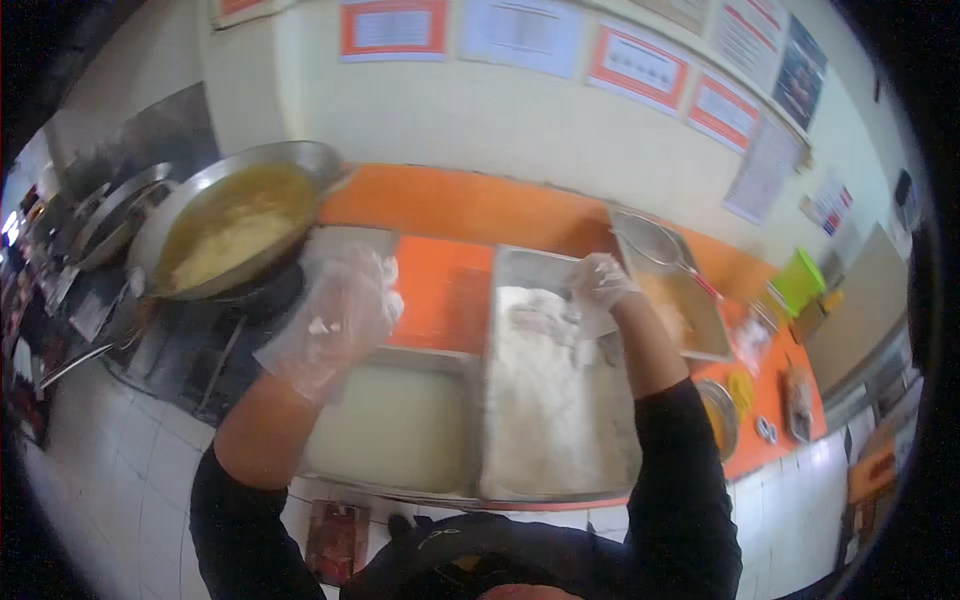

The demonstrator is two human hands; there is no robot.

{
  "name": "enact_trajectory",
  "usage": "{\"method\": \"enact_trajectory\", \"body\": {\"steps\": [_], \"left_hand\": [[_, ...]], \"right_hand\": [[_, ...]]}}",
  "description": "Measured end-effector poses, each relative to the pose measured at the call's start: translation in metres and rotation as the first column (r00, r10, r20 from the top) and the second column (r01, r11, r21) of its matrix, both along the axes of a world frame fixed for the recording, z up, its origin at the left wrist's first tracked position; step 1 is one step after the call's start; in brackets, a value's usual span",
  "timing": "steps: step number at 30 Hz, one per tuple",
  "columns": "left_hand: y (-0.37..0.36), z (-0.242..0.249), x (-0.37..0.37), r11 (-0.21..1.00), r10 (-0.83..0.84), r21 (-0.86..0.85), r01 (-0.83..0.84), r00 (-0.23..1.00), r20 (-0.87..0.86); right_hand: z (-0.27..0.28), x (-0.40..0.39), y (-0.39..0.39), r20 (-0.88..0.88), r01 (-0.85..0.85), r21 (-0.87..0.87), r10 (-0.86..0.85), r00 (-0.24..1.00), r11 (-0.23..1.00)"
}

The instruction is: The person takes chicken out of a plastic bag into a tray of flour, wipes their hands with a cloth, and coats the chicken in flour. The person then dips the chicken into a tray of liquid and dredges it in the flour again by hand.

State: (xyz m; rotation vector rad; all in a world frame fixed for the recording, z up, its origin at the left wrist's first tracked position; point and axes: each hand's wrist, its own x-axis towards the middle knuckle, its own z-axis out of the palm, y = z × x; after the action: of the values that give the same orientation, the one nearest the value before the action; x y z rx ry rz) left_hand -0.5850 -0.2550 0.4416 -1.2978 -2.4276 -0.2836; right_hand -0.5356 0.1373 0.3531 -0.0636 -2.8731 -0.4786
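Note:
My left hand [345, 295], in a clear plastic glove with white clumps on it, is raised between the wok [235, 225] and the tray of pale liquid [390, 425]. Blur and the loose glove hide how its fingers lie. My right hand [603, 283], also gloved and dusted white, hangs over the upper right part of the metal tray of white flour [545, 400]. Its fingers are curled together; what they hold, if anything, is hidden. A flour-coated piece [543, 318] lies in the upper part of that tray.
Pale food fries in oil in the wok on the left-hand stove. A strainer [650, 240] with a red handle rests over another tray [700, 330] at the right. Nearby are a bowl [717, 415] and a green container [797, 283]. The wall stands behind the orange counter [440, 290].

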Motion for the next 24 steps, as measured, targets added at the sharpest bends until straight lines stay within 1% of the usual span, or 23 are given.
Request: {"method": "enact_trajectory", "body": {"steps": [1,2,3,4,5,6,7,8,9,11,12,13,14,15,16,17,18,19,20,24], "left_hand": [[0.023,-0.01,0.014,0.998,-0.062,-0.009,0.063,0.998,0.029],[0.052,-0.03,0.022,0.987,-0.122,0.107,0.118,0.992,0.031],[0.08,-0.055,0.026,0.961,-0.175,0.22,0.166,0.984,0.023],[0.118,-0.107,0.014,0.999,-0.039,-0.041,0.018,0.778,-0.626],[0.144,-0.127,0.014,0.949,-0.087,-0.204,-0.24,0.423,-0.902],[0.171,-0.146,0.014,0.873,-0.228,-0.176,-0.454,-0.061,-0.972],[0.191,-0.144,0.022,0.76,-0.4,-0.156,-0.631,-0.265,-0.877],[0.213,-0.148,0.018,0.658,-0.559,-0.339,-0.672,-0.134,-0.818],[0.24,-0.16,0.003,0.523,-0.692,-0.505,-0.686,0.004,-0.722],[0.285,-0.211,-0.035,0.398,-0.77,-0.536,-0.744,0.046,-0.636],[0.3,-0.255,-0.06,0.43,-0.746,-0.418,-0.8,-0.055,-0.663],[0.309,-0.279,-0.07,0.458,-0.721,-0.295,-0.839,-0.157,-0.675],[0.315,-0.282,-0.069,0.542,-0.527,-0.423,-0.726,0.098,-0.844],[0.32,-0.285,-0.067,0.651,-0.306,-0.485,-0.584,0.382,-0.872],[0.325,-0.287,-0.063,0.767,-0.095,-0.472,-0.435,0.65,-0.754],[0.329,-0.29,-0.058,0.87,0.074,-0.387,-0.306,0.857,-0.51],[0.331,-0.294,-0.052,0.945,0.179,-0.243,-0.221,0.967,-0.182],[0.333,-0.297,-0.048,0.978,0.207,-0.061,-0.199,0.963,0.174],[0.337,-0.298,-0.05,0.969,0.226,0.03,-0.243,0.933,0.28],[0.354,-0.306,-0.051,0.957,0.259,0.066,-0.283,0.934,0.247]], "right_hand": [[-0.035,0.006,0.044,0.091,0.049,0.136,-0.061,0.994,0.99],[-0.076,0.009,0.091,0.181,-0.013,0.307,-0.045,0.982,0.952],[-0.12,0.009,0.137,0.245,-0.133,0.481,0.012,0.969,0.867],[-0.166,0.006,0.178,0.284,-0.263,0.628,0.098,0.954,0.732],[-0.183,0.009,0.181,0.342,-0.224,0.509,0.043,0.939,0.831],[-0.197,0.011,0.182,0.403,-0.17,0.382,0.002,0.915,0.909],[-0.199,0.014,0.171,0.437,-0.083,0.265,-0.043,0.898,0.961],[-0.201,0.013,0.158,0.439,-0.023,0.178,-0.059,0.896,0.984],[-0.204,0.012,0.147,0.435,0.023,0.11,-0.069,0.898,0.994],[-0.209,0.005,0.129,0.415,0.074,0.015,-0.073,0.907,0.997],[-0.211,0.003,0.124,0.404,0.085,-0.01,-0.074,0.912,0.996],[-0.213,0.002,0.119,0.388,0.096,-0.034,-0.076,0.919,0.995],[-0.215,-0.001,0.118,0.377,0.1,-0.049,-0.075,0.923,0.994],[-0.217,-0.003,0.117,0.362,0.106,-0.061,-0.077,0.929,0.992],[-0.218,-0.006,0.117,0.349,0.108,-0.067,-0.079,0.934,0.992],[-0.221,-0.006,0.118,0.334,0.112,-0.075,-0.081,0.939,0.991],[-0.222,-0.009,0.119,0.32,0.113,-0.082,-0.082,0.944,0.99],[-0.222,-0.01,0.12,0.302,0.113,-0.085,-0.083,0.95,0.99],[-0.223,-0.015,0.119,0.281,0.11,-0.086,-0.082,0.956,0.99],[-0.229,-0.022,0.114,0.19,0.078,-0.081,-0.061,0.98,0.994]]}}
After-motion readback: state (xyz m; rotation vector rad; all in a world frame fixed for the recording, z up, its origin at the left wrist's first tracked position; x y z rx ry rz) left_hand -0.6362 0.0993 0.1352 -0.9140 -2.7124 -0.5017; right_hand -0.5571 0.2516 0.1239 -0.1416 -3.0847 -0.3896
